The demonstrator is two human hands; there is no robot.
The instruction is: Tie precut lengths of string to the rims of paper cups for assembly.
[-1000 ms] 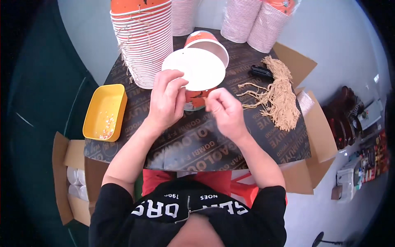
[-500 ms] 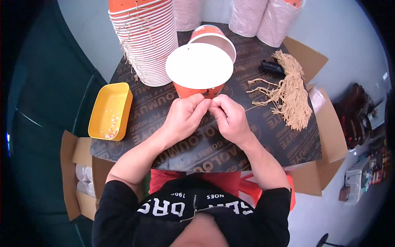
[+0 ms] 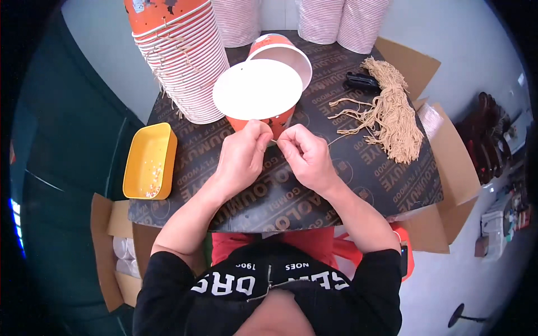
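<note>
An orange paper bucket (image 3: 259, 89) with a white mouth stands in front of me on the dark table. Close against its near side, my left hand (image 3: 242, 151) pinches a thin tan string, fingers closed. My right hand (image 3: 305, 154), a small gap to the right, is also closed in a pinch on the string (image 3: 336, 140), whose tail trails out rightward from behind this hand. Fingertips hide most of the string between them. Behind the bucket, a second orange paper bucket (image 3: 284, 61) lies tilted with its opening toward me.
A tall stack of paper buckets (image 3: 188, 73) with strings dangling rises at left. Nearby sits a yellow tub (image 3: 149, 162) holding small bits. At right lie a bundle of tan strings (image 3: 395, 112) and a black object (image 3: 361, 81). Cardboard boxes (image 3: 115, 252) flank the table; wrapped stacks (image 3: 319, 19) stand behind.
My hands have drawn slightly apart, opening a small gap between their fingertips. The whole view has shifted a little; both hands remain at the near side of the bucket.
</note>
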